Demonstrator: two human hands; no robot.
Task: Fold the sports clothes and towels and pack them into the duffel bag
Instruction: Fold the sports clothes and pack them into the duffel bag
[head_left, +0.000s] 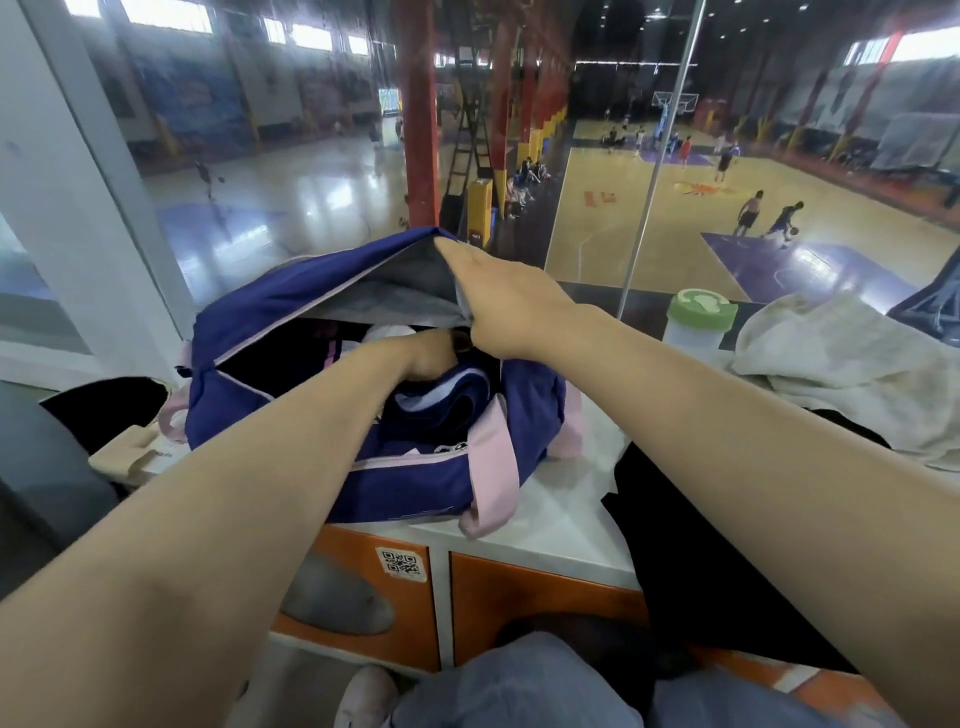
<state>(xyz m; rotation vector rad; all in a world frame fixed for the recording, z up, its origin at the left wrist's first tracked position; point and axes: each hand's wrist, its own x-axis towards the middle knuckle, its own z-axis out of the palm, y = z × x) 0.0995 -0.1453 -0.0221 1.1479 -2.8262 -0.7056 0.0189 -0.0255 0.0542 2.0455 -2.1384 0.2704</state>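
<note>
A navy duffel bag (291, 306) with pink straps sits on top of a white locker cabinet (550, 525). My right hand (498, 301) grips the bag's top flap and holds it lifted, showing the grey lining. My left hand (431, 356) reaches inside the opening and rests on a folded navy and white garment (441, 400); its fingers are mostly hidden. A small white item (389, 332) lies deeper in the bag. An off-white towel (852, 364) lies crumpled on the cabinet at the right.
A white bottle with a green lid (698, 322) stands beside the towel. Black cloth (691, 519) drapes over the cabinet's right front, more black cloth (104, 405) lies left of the bag. A glass wall stands just behind, overlooking basketball courts. Orange locker doors (519, 597) are below.
</note>
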